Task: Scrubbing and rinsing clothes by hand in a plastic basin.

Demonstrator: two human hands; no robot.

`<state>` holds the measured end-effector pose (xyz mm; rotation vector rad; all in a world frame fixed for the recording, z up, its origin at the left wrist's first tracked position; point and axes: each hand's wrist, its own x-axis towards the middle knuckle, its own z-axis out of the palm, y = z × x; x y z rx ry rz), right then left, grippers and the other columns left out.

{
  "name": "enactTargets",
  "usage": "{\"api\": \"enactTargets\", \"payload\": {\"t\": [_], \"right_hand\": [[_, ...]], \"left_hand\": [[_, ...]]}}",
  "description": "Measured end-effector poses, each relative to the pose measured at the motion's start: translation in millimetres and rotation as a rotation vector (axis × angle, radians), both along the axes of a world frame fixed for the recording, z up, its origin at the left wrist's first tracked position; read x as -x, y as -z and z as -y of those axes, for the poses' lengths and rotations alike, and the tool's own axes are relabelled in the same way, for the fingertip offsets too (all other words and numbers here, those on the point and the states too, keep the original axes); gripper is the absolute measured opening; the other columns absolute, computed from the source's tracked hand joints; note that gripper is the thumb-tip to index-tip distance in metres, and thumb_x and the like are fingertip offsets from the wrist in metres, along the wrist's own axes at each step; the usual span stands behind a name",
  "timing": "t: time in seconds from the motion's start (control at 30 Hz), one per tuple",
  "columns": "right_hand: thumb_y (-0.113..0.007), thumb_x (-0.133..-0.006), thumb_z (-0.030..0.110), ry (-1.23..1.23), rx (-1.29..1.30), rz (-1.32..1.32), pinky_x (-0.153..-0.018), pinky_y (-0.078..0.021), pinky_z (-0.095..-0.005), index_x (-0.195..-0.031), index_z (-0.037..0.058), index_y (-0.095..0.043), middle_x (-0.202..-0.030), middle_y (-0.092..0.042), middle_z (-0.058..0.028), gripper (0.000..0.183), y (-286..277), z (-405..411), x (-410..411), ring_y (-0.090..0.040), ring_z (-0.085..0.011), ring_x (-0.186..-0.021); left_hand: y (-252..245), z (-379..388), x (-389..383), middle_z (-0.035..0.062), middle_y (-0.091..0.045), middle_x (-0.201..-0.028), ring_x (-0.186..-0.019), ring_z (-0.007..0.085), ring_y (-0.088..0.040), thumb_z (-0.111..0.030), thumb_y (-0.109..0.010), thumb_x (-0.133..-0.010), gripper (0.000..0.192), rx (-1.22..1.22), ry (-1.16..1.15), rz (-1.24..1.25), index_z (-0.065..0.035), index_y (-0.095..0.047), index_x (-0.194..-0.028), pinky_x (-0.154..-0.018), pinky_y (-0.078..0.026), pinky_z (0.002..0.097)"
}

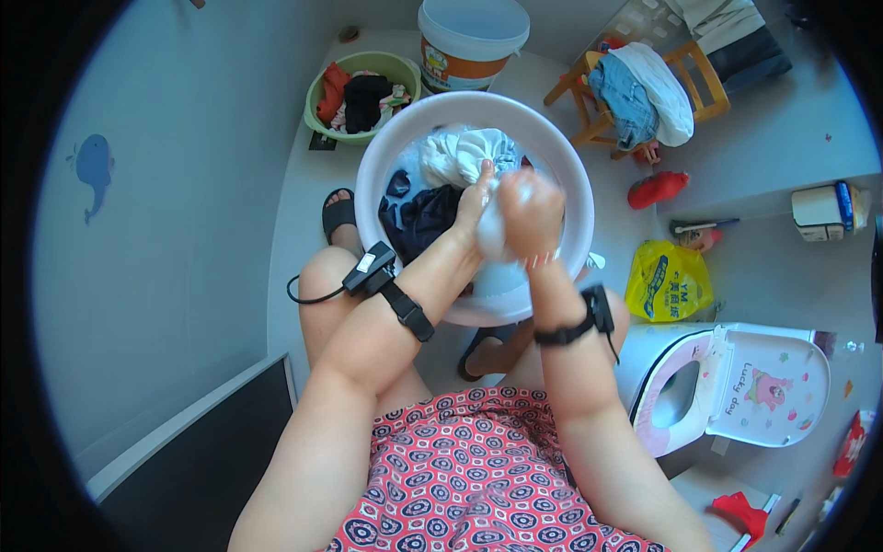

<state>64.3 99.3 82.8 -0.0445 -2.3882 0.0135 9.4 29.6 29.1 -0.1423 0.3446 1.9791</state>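
A round pale plastic washtub (578, 207) stands between my knees, with wet clothes and some suds in it. My left hand (476, 203) grips one side of a bunched white cloth (492, 231) above the tub. On the cloth's other side my right hand (531, 210) is closed around it, blurred by motion. A white garment (455, 155) lies in the tub beyond my hands, and a dark garment (421, 219) lies at the left. Below my right hand, part of the tub's inside is hidden by my wrists and the cloth.
Behind the tub stand a green basin (314, 114) of clothes and a large bucket (472, 34). A wooden chair (714, 83) holding clothes is at the back right. A yellow plastic bag (669, 279) and a toilet with raised lid (776, 390) are to the right. A wall rises at left.
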Motion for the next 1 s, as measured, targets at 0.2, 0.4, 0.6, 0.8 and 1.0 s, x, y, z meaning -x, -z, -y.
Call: {"api": "enactTargets", "payload": {"t": [0.2,0.4,0.6,0.8,1.0], "right_hand": [[-0.065,-0.076,0.017,-0.118,0.754,-0.078,-0.067,-0.0479,-0.0328,-0.074,0.0018,-0.064,-0.073,-0.062,-0.014,0.015,-1.6,13.6,-4.0,-0.06,-0.0216,-0.066],[-0.059,-0.081,0.021,0.086,0.695,-0.108,-0.055,-0.045,-0.0407,-0.071,-0.0027,-0.062,-0.065,-0.06,-0.0197,0.026,7.8,-1.5,2.4,-0.059,-0.0371,-0.06],[-0.056,-0.083,0.019,0.113,1.007,-0.07,-0.063,-0.048,-0.0356,-0.077,-0.0024,-0.067,-0.066,-0.062,-0.016,0.026,-30.2,-35.8,-12.2,-0.06,-0.0296,-0.061],[-0.06,-0.076,0.011,-0.549,0.65,0.0,-0.069,-0.0457,-0.0324,-0.074,0.0027,-0.066,-0.072,-0.062,-0.0075,0.011,-74.1,-8.7,-35.2,-0.056,-0.0214,-0.071],[-0.063,-0.077,0.016,-0.487,0.645,0.116,-0.076,-0.0446,-0.0331,-0.078,0.0041,-0.066,-0.082,-0.063,-0.0082,0.012,-47.7,-6.0,-72.9,-0.054,-0.0231,-0.081]], "left_hand": [[13.2,6.2,19.2,0.0128,-0.062,-0.105,-0.098,0.0229,-0.06,-0.051,-0.04,-0.097,0.054,0.071,0.085,0.071,-0.0012,-0.054,-0.115,-0.091,-0.048,0.0374],[25.7,0.7,13.1,0.0075,-0.064,-0.092,-0.085,0.0184,-0.062,-0.039,-0.05,-0.097,0.036,0.115,-0.019,-0.051,-0.0041,-0.057,-0.101,-0.078,-0.051,0.0323],[-20.1,6.8,0.1,0.011,-0.056,-0.117,-0.107,0.0209,-0.056,-0.037,-0.049,-0.098,0.044,0.235,-0.299,-0.129,-0.001,-0.049,-0.123,-0.094,-0.046,0.0363],[-45.2,16.3,-17.6,0.0108,-0.051,-0.131,-0.119,0.0245,-0.052,-0.072,-0.027,-0.089,0.081,-0.098,0.15,0.034,-0.0075,-0.039,-0.137,-0.103,-0.04,0.0408],[-51.0,20.3,22.1,0.0196,-0.051,-0.132,-0.116,0.0324,-0.054,-0.037,-0.026,-0.092,0.059,-0.219,0.031,-0.12,-0.0006,-0.035,-0.139,-0.098,-0.044,0.0484]]}}
